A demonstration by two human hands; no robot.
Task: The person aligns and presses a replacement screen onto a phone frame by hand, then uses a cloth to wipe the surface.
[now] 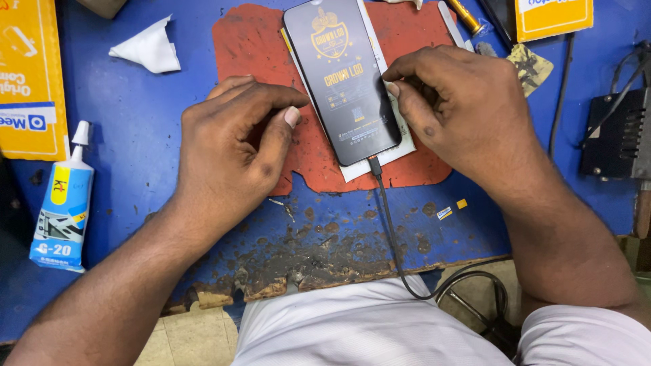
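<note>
We see a black smartphone (342, 78) lying flat on a worn red mat (252, 41), which sits on a blue workbench (135, 135). The phone is in the middle of the view, slightly tilted, with its lower end toward 5 o'clock, where a thin black cable (390, 230) is plugged in and runs down toward the person's lap. The screen is glossy and covered with a dark film that carries gold print; under the phone a white sheet (380, 157) shows at its lower right edge.

The left hand (234, 146) rests at 9 o'clock of the phone, fingers curled loosely, the thumb tip just beside the left edge — we judge it steadies the phone so it does not slide. The right hand (461, 112) is at 3 o'clock, fingers bent narrow, with the thumb and forefinger pinched at the right edge, perhaps on the film or the edge itself; we cannot tell what exactly they grip.

The bench's front edge is chipped and rough, with brown wood showing. At 9 o'clock, well apart, lies a soft glue tube (62, 203) with a white nozzle; at 11 o'clock a crumpled white tissue (149, 47).
</note>
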